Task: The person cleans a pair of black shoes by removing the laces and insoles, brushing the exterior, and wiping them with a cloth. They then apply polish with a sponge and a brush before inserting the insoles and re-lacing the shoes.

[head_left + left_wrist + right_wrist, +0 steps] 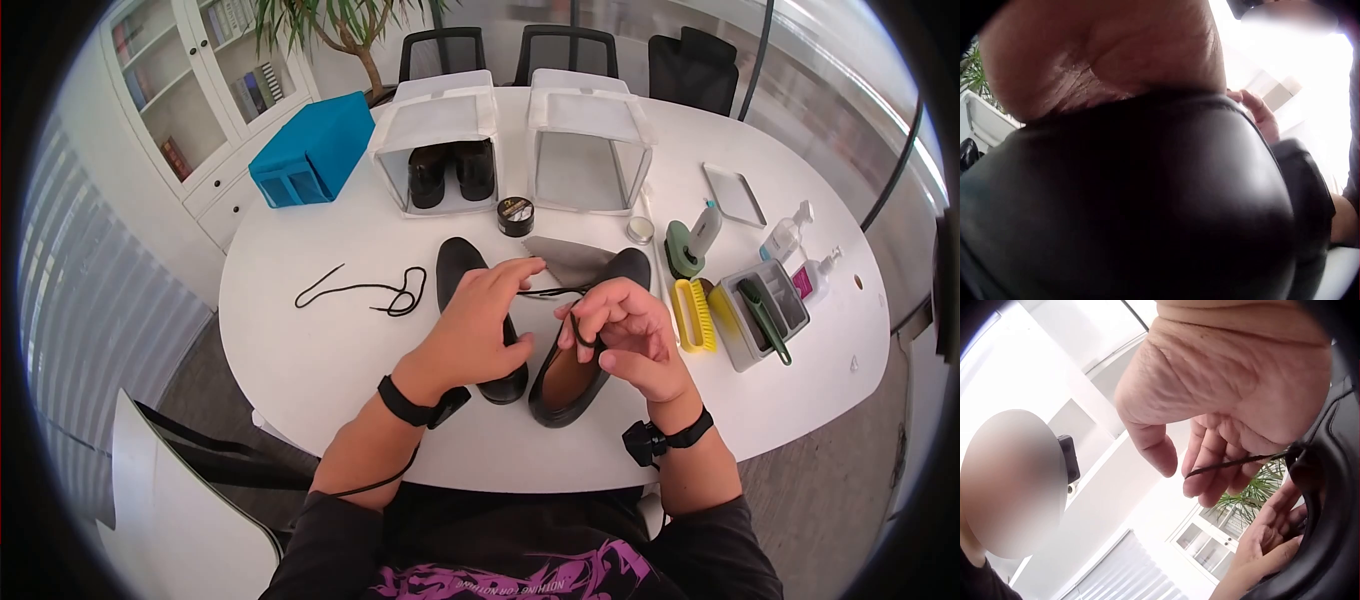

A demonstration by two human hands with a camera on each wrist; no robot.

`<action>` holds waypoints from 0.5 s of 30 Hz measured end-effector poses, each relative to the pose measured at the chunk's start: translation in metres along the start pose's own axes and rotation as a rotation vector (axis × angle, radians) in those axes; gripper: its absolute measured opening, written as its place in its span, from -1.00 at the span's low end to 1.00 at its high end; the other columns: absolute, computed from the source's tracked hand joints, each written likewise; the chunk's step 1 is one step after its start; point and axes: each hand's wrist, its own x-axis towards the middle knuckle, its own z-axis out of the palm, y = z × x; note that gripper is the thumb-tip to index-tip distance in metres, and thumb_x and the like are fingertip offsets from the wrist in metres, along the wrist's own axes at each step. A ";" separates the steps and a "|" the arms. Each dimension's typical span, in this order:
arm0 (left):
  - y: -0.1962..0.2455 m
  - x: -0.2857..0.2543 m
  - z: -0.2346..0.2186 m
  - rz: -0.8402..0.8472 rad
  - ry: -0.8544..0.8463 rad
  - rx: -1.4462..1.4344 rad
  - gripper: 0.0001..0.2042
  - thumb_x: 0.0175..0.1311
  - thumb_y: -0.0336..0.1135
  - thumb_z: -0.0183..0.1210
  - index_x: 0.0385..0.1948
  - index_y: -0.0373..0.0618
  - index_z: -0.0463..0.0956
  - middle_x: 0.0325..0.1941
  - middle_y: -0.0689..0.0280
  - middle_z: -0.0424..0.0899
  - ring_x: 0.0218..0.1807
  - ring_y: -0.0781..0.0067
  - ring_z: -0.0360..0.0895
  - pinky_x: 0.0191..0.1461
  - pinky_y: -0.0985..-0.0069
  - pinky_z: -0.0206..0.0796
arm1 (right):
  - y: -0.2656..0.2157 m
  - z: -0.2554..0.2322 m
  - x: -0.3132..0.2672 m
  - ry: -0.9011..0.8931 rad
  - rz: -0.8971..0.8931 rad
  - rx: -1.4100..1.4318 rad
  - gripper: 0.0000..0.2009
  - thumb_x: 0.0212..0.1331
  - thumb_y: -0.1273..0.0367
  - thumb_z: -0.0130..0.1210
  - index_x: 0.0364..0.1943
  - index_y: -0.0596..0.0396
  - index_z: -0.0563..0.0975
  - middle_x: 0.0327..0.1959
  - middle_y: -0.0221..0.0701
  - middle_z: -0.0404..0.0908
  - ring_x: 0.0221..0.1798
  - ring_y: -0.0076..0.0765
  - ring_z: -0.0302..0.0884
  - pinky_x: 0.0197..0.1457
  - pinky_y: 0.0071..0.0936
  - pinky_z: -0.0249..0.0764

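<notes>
Two black leather shoes stand side by side on the white table, a left shoe [459, 262] and a right shoe [562, 408]. My left hand [478, 320] lies over the left shoe, fingers stretched toward the other one; its palm appears close above black leather [1147, 187] in the left wrist view. Over the right shoe, my right hand [632, 335] has its fingers bent round a thin black shoelace [1229, 465], thumb held apart. That lace runs taut from the shoe to the fingertips. Another black shoelace [408, 302] lies loose at the left.
Behind the shoes stand a white box [437, 125] holding black footwear and a second white box [590, 120]. A polish tin [515, 216] sits before them. On the right are a green brush [686, 250], yellow brush [693, 315], caddy [765, 320] and pump bottles [787, 236].
</notes>
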 end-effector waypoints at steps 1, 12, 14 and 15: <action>0.000 -0.001 -0.009 -0.036 -0.078 0.050 -0.19 0.14 -0.46 0.46 0.57 -0.08 0.49 0.51 0.18 0.66 0.38 0.10 0.64 0.61 0.13 0.27 | -0.001 0.000 -0.002 -0.021 0.031 0.034 -0.53 0.35 0.57 0.33 0.33 0.29 0.56 -0.10 -0.36 0.70 0.14 -0.26 0.76 0.43 -0.20 0.57; -0.025 -0.025 -0.069 -0.343 -0.179 0.200 -0.20 0.09 -0.52 0.39 0.54 -0.14 0.53 0.44 0.10 0.72 0.45 0.02 0.61 0.54 0.15 0.42 | 0.006 -0.008 0.002 0.111 -0.106 0.029 -0.68 0.45 0.53 0.38 0.22 0.14 0.62 -0.30 -0.56 0.61 -0.07 -0.51 0.68 0.74 0.06 0.50; -0.029 -0.027 -0.074 -0.380 -0.205 0.249 -0.18 0.10 -0.51 0.41 0.57 -0.10 0.50 0.47 0.08 0.69 0.50 0.02 0.60 0.58 0.11 0.41 | 0.010 -0.012 0.003 0.223 -0.116 -0.076 -0.71 0.51 0.56 0.34 0.22 0.14 0.61 -0.26 -0.57 0.63 -0.10 -0.62 0.65 0.49 -0.21 0.69; -0.027 -0.026 -0.074 -0.376 -0.207 0.251 -0.18 0.10 -0.51 0.41 0.57 -0.10 0.50 0.47 0.08 0.69 0.50 0.02 0.60 0.58 0.11 0.41 | 0.007 -0.013 0.003 0.226 -0.120 -0.077 -0.71 0.51 0.56 0.34 0.22 0.14 0.61 -0.26 -0.57 0.63 -0.10 -0.62 0.65 0.49 -0.21 0.69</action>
